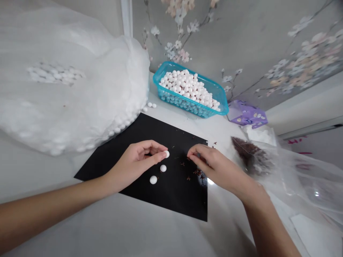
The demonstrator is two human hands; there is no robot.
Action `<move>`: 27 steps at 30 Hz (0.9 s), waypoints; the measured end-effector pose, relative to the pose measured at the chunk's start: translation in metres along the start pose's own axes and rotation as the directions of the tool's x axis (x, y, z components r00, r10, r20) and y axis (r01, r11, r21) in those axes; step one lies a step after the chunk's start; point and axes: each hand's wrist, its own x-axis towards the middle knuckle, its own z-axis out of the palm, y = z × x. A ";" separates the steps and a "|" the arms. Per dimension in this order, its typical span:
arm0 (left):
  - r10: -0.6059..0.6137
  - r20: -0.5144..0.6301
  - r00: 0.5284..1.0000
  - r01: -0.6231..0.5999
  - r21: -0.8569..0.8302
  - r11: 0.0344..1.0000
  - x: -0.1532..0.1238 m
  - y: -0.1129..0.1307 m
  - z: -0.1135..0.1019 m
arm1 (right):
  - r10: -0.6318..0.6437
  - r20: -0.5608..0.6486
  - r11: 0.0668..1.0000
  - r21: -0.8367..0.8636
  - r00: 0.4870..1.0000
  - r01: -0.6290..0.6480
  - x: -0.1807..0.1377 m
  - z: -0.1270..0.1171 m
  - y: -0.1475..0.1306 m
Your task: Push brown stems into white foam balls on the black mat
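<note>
Between thumb and fingers, my left hand [139,157] pinches a small white ball [167,154] above a black sheet [171,201]. Two more white balls, a nearer one [153,180] and a farther one [163,168], lie on the sheet just below that hand, with bits of brown beside them. To the right, my right hand [207,160] has its fingertips pressed together on a tiny reddish-brown piece [188,157], mostly hidden by the fingers. Several similar brown pieces [198,172] are scattered on the sheet under and beside this hand.
A large translucent bag [80,117] full of white balls takes up the left. At the back stands a blue plastic basket [223,103] heaped with white balls. A purple packet [248,113] and a clear bag of brown pieces [248,153] lie on the right.
</note>
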 end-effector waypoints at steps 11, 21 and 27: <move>-0.017 0.011 1.000 0.017 -0.008 1.000 0.001 0.000 0.001 | -0.059 -0.202 0.998 -0.023 0.978 0.056 0.010 0.007 0.014; -0.017 0.012 1.000 0.017 -0.004 1.000 0.001 -0.001 0.000 | -0.076 -0.182 0.997 -0.042 0.980 0.069 0.012 0.011 0.021; -0.018 0.013 1.000 0.018 -0.021 1.000 0.000 -0.002 0.000 | -0.037 -0.336 0.998 -0.055 0.941 0.020 0.013 0.015 0.023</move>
